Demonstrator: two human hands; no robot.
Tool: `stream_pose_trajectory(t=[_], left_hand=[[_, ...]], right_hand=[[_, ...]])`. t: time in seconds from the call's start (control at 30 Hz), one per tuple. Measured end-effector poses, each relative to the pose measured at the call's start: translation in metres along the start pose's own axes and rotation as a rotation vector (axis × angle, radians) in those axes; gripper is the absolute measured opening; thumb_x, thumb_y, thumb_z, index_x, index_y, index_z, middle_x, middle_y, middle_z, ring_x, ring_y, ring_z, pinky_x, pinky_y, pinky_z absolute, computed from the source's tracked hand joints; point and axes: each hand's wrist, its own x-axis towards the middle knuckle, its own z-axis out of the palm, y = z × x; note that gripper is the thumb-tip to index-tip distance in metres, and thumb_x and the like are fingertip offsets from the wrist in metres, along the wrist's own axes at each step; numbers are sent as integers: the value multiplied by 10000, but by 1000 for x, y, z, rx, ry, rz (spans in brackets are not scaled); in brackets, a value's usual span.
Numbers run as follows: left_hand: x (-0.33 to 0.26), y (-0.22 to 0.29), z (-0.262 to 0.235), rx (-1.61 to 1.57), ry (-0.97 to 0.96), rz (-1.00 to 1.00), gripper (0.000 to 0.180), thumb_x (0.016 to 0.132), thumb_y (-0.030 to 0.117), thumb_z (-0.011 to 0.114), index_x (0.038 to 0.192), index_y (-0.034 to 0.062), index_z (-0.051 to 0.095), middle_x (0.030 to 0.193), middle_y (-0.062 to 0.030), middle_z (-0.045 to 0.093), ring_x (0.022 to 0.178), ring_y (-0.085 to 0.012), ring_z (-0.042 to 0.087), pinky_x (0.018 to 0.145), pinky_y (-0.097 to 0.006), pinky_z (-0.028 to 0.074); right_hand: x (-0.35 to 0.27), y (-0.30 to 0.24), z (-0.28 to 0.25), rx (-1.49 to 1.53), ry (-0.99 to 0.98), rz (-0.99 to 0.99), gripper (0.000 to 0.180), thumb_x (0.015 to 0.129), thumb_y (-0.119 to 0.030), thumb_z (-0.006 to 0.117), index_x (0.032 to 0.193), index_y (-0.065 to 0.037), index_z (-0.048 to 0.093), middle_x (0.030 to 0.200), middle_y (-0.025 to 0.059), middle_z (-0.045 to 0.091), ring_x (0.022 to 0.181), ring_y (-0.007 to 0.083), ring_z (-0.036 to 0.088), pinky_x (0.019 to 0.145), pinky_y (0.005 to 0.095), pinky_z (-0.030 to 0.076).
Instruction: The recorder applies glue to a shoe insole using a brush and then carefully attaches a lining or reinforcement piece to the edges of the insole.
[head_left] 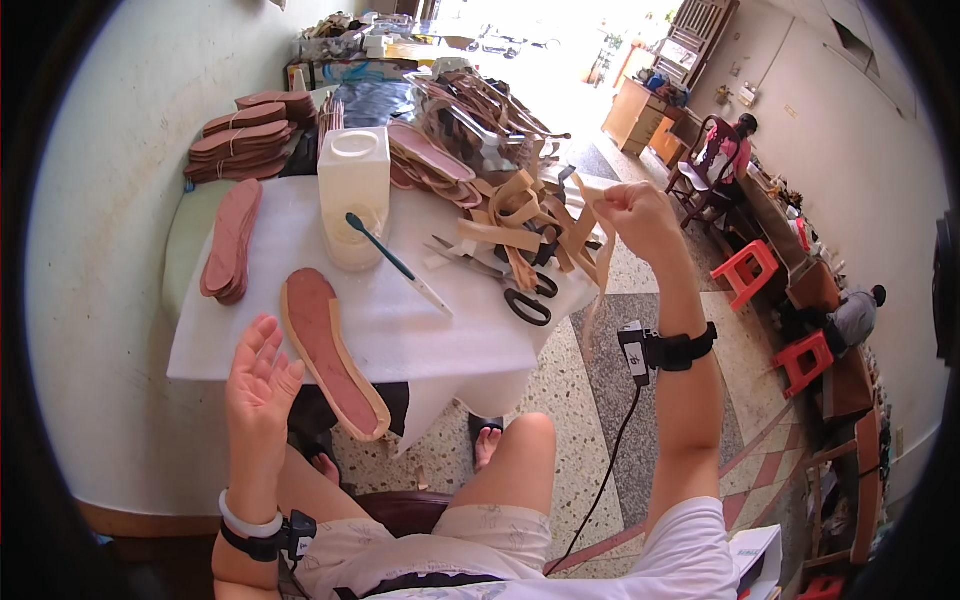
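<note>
Where the right hand (637, 212) is raised: its thumb and fingers pinch a tan strip (607, 245), which hangs down beside the right edge of the table cover (470, 365).
Left hand: it is empty, with the fingers spread, just beside the insole; whether the thumb touches it, I cannot tell.
Insole (335, 355): pinkish-brown with a tan border, it lies aslant at the front of the table, and its near end reaches past the cover's edge.
Risk for the insole: a bump from the left hand (262, 395) could tip it down, because this end seems to have little support.
Risk for the strip: if pulled quickly, it might catch in the strip pile (500, 236) or on the scissors (510, 280), which lie very near.
Risk by the container (352, 180): the brush (400, 266) leans there, so a sweeping sleeve could knock it.
</note>
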Motion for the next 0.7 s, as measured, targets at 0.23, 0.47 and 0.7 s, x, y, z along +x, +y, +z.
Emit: stream_pose_trajectory(t=[0.23,0.47,0.7], left_hand=[[-5,-3,-4,18,-6,-14,528,883,32,620,1354,-31,389,1452,-145,345,1332,-259,365,1084,-345,316],[-11,-5,-17,31,36,-42,508,875,28,628,1337,-19,420,1468,-135,335,1323,-262,384,1068,-332,337],[-10,-8,-25,-12,47,-48,445,870,20,633,1289,7,485,1468,-120,342,1305,-244,409,1035,-300,371]], right_hand=[[37,16,42,522,252,-191,239,900,-131,574,1048,28,674,772,110,705,720,153,690,669,262,533],[21,-20,59,7,-347,145,296,858,-255,637,920,27,704,774,152,688,726,227,671,707,319,528],[2,-20,75,-53,-440,5,330,775,-367,747,786,-38,720,661,69,657,624,160,638,606,298,509]])
